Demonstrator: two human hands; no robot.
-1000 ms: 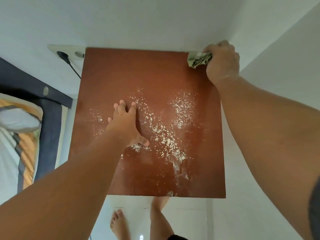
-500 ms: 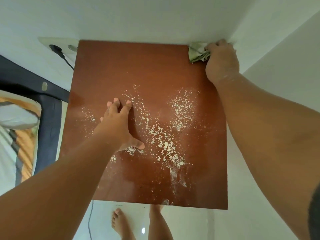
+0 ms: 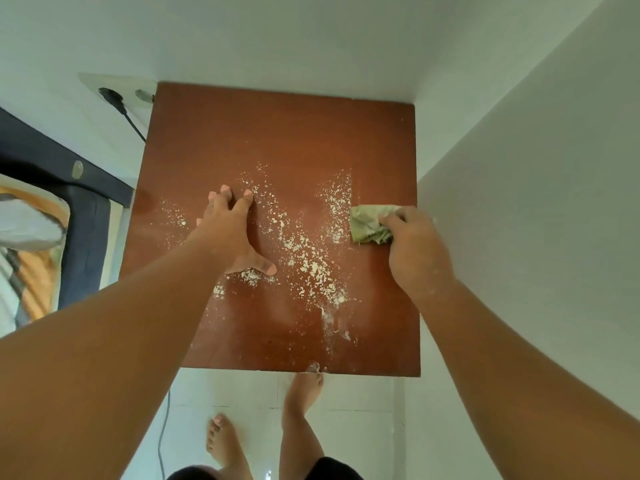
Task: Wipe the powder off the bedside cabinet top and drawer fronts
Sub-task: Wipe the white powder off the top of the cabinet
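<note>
I look straight down on the reddish-brown cabinet top (image 3: 284, 133). White powder (image 3: 311, 265) lies scattered across its middle and trails toward the front edge. My left hand (image 3: 232, 233) rests flat on the top, fingers spread, left of the powder. My right hand (image 3: 415, 251) presses a crumpled pale-green cloth (image 3: 369, 225) against the surface near the right edge, at mid depth. The strip behind the cloth, along the right side, looks free of powder. The drawer fronts are hidden below the top.
White walls close in behind and on the right (image 3: 519, 168). A wall socket with a black plug and cable (image 3: 114, 98) sits at the back left. A dark bed frame and pillow (image 3: 38, 223) lie to the left. My bare feet (image 3: 225, 445) stand on white floor tiles.
My right hand has dragged the cloth from the back right corner toward me along the right edge. The left hand stayed planted on the top.
</note>
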